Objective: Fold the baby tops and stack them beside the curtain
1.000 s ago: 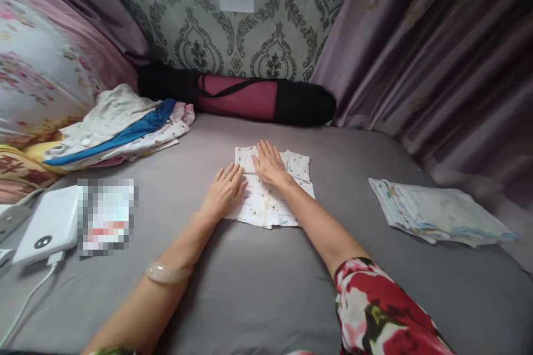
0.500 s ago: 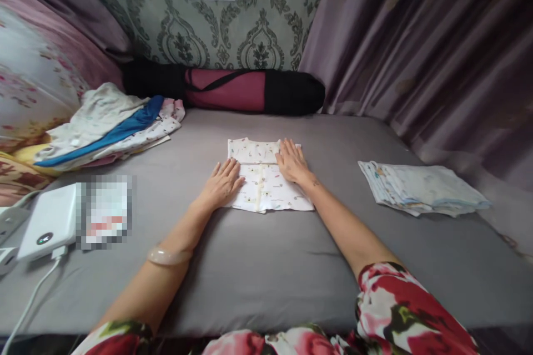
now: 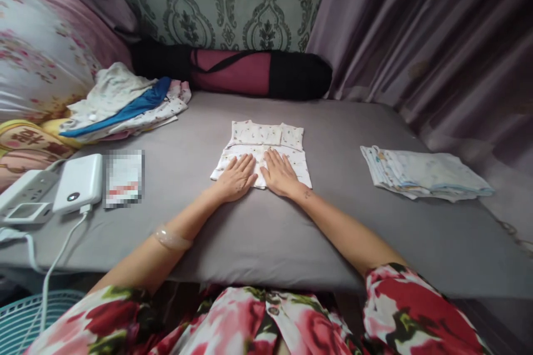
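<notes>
A small white printed garment [image 3: 266, 138] lies folded flat on the grey bed sheet [image 3: 266, 222] in the middle. My left hand [image 3: 237, 177] rests palm down on its near left part, fingers stretched out. Beside it, my right hand [image 3: 280, 173] lies flat on the near right part, fingers also spread. The two hands nearly touch. A pale bangle [image 3: 171, 238] circles my left wrist.
A folded stack of pale cloths [image 3: 425, 177] lies at the right. A heap of clothes [image 3: 125, 102] sits at the far left, a red and black roll bag [image 3: 250, 72] along the wall. A white power bank [image 3: 79, 183] with cable and a power strip [image 3: 25, 188] lie left.
Both hands slid from the garment's upper part and sides down to its near edge, side by side. The camera pulled back and tilted down, showing my floral clothing.
</notes>
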A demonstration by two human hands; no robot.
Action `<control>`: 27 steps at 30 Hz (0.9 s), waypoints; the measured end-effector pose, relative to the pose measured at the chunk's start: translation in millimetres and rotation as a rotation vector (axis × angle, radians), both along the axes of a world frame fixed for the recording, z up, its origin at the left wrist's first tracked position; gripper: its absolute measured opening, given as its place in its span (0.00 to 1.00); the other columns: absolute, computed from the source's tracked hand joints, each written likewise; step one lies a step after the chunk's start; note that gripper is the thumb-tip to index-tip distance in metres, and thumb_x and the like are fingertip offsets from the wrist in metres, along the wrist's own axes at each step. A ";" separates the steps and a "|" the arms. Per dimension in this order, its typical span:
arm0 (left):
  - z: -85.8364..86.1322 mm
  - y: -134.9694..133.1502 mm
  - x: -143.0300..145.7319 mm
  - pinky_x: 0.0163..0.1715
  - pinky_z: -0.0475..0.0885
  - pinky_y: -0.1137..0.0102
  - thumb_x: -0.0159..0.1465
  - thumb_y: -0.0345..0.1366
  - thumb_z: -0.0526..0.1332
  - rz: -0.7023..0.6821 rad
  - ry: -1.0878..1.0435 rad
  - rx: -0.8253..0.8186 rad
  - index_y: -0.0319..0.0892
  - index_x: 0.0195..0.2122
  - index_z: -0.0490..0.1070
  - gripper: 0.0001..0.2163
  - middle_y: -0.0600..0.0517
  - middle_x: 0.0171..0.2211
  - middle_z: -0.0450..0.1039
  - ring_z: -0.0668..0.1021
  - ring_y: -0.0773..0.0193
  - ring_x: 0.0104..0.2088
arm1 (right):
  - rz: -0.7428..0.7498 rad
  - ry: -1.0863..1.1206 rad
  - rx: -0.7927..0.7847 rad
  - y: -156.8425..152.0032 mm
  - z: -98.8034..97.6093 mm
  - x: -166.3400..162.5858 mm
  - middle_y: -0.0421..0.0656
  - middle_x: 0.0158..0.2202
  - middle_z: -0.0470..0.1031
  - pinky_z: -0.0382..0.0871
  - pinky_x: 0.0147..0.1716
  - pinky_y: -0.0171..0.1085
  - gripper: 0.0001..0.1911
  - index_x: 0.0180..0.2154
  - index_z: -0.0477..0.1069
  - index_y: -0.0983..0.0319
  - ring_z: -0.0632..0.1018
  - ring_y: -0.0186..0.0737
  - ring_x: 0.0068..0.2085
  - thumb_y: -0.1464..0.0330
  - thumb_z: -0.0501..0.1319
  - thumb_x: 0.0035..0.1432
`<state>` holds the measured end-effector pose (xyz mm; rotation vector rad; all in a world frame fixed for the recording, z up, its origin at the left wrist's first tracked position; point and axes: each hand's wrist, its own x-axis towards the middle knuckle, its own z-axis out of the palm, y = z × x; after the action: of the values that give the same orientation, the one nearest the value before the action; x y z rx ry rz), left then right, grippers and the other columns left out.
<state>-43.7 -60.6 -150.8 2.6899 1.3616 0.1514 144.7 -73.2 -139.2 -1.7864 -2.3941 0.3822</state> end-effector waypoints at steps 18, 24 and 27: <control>16.1 -16.1 -56.6 0.58 0.67 0.60 0.71 0.44 0.47 -0.255 -0.194 0.014 0.43 0.55 0.70 0.19 0.42 0.58 0.68 0.70 0.54 0.59 | 0.248 -0.001 0.089 -64.0 28.2 51.5 0.50 0.67 0.57 0.51 0.65 0.48 0.22 0.60 0.65 0.61 0.58 0.47 0.67 0.64 0.48 0.69; 13.8 -9.3 -97.7 0.55 0.70 0.61 0.71 0.40 0.46 -0.183 -0.160 0.012 0.45 0.53 0.72 0.18 0.46 0.56 0.71 0.73 0.56 0.56 | 0.222 -0.036 0.241 -76.2 15.0 118.8 0.51 0.54 0.73 0.69 0.53 0.46 0.16 0.50 0.72 0.62 0.73 0.48 0.53 0.71 0.51 0.67; 15.6 -5.3 -101.2 0.54 0.70 0.63 0.70 0.36 0.46 -0.230 -0.161 0.004 0.44 0.53 0.72 0.18 0.46 0.56 0.71 0.72 0.57 0.56 | 0.244 -0.050 0.277 -76.8 11.4 128.7 0.50 0.53 0.73 0.71 0.49 0.44 0.16 0.50 0.72 0.62 0.74 0.46 0.50 0.75 0.50 0.66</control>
<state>-144.9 -65.9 -135.1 2.7436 1.0007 0.3388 273.4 -150.0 -127.9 -1.4095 -2.5580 0.0247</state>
